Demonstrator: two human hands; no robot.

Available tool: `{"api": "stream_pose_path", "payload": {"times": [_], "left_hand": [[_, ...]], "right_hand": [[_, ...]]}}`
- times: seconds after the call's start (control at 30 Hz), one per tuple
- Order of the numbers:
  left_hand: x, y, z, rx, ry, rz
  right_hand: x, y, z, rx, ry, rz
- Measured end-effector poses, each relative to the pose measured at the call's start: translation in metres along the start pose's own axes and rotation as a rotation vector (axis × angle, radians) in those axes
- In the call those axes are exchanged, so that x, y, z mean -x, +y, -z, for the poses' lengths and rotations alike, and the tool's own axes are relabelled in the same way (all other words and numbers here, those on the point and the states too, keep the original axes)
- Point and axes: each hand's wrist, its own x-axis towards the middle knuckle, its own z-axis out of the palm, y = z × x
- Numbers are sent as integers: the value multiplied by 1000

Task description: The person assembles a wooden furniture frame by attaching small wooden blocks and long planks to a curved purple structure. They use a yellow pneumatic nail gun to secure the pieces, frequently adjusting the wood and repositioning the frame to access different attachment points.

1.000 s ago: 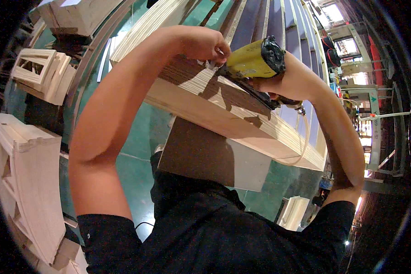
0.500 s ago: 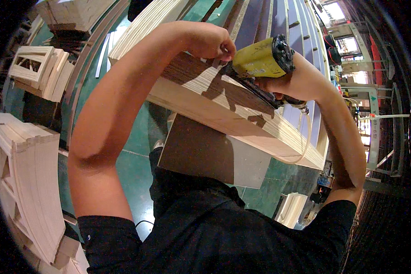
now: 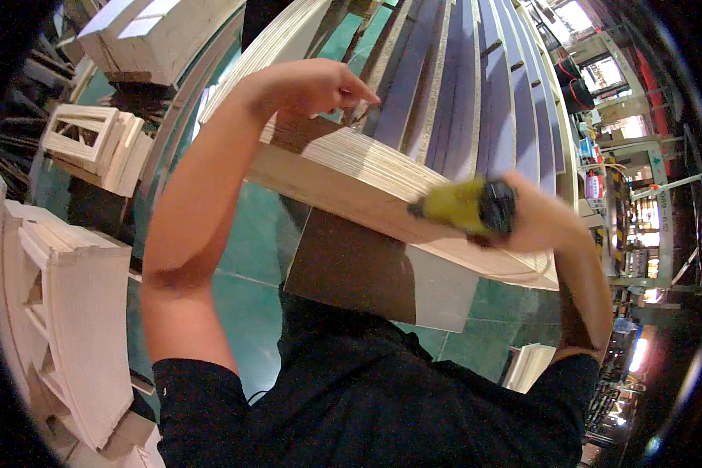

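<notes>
My right hand (image 3: 542, 214) is closed around the grip of a yellow and black nail gun (image 3: 460, 207), both smeared by motion. The gun's nose points left, over the near edge of a stack of pale wooden strips (image 3: 382, 164). Above the left part of that stack is my left hand (image 3: 316, 87), its index finger stretched out toward the slats and the other fingers curled and partly hidden. Nothing shows in its grasp. Grey-blue slats (image 3: 452, 101) with pale edges run away from the stack in rows, gaps between them.
A flat board (image 3: 351, 261) lies below the stack, near my body. Stacked wooden frames (image 3: 86, 312) stand at the left, with a smaller pile (image 3: 93, 140) behind them. Wooden blocks (image 3: 160, 39) sit at the far left. Green floor (image 3: 246, 304) shows between.
The nail gun in my right hand has moved down toward me, off the top of the stack. My left hand has shifted left and its index finger has straightened.
</notes>
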Motion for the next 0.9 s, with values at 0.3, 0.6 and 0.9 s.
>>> {"api": "stream_pose_path", "payload": {"times": [0.3,0.6,0.9], "left_hand": [[79,185,-154,632,504,-367],[-13,374,-594,752,-814,-387],[-96,471,-765,397,-1153,-365]], "right_hand": [[245,190,-294,-771,104,-173],[439,353,-758,-1291,286,-1136],[535,463,-776,-1299,307,-1361]]}}
